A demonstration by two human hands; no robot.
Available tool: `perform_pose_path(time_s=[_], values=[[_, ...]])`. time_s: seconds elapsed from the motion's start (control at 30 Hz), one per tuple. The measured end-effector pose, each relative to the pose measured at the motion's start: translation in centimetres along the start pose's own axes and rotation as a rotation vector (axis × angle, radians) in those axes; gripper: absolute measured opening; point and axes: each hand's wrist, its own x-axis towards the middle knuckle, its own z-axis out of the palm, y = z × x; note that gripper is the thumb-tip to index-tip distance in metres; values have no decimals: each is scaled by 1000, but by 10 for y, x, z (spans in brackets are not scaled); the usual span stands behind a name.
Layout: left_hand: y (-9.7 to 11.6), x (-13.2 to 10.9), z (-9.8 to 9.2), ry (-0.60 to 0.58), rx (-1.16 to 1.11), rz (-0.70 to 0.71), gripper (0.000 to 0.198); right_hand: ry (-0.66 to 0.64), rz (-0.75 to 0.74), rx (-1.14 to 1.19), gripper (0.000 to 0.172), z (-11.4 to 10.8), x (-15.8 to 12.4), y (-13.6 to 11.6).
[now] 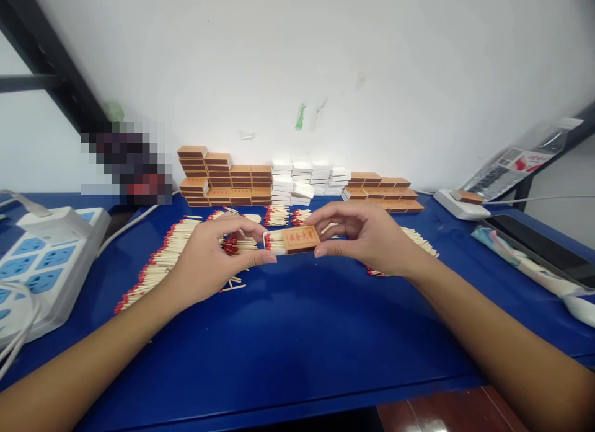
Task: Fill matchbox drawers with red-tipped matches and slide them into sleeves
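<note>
Both hands hold one matchbox above the blue table. My left hand (223, 252) pinches the left end of the white inner tray (275, 241), which is filled with red-headed matches and sticks partway out of its sleeve. My right hand (360, 237) grips the right end of the brown matchbox sleeve (301, 238), which bears red characters. Loose matches (162, 258) lie in a long row beside my left forearm. More small heaps of matches (277, 215) lie behind the hands, and another pile (421, 241) is partly hidden by my right hand.
Stacked brown matchboxes (218, 178) and white trays (320, 176) line the wall. A power strip (46, 264) with cables sits at the left. At the right are a phone (542, 246), a white adapter (458, 204) and a clear plastic packet (523, 159). The blue table's (297, 345) front edge is near me.
</note>
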Motion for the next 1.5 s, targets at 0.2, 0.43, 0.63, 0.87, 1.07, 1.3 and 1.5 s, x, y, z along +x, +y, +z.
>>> perform_pose_path(time_s=[0.2,0.43,0.63,0.87,1.07,1.3,1.5], values=[[10,-3,2,-64,-46,10,51,-120,-16,129,43,23,-4,-1],[14,-7,3,-154,-54,21,76,-183,-1,178,41,28,-10,-8],[16,-10,8,-179,-65,49,83,-258,-19,178,42,28,-12,-9],[3,-8,6,-51,-39,47,62,-61,-22,-11,46,-15,3,0],[-1,-10,4,3,113,140,32,669,73,-357,50,-155,14,48],[-3,-11,6,-17,168,257,16,772,219,-475,31,-229,22,89],[-4,-11,8,-33,173,260,12,712,220,-564,25,-233,27,105]])
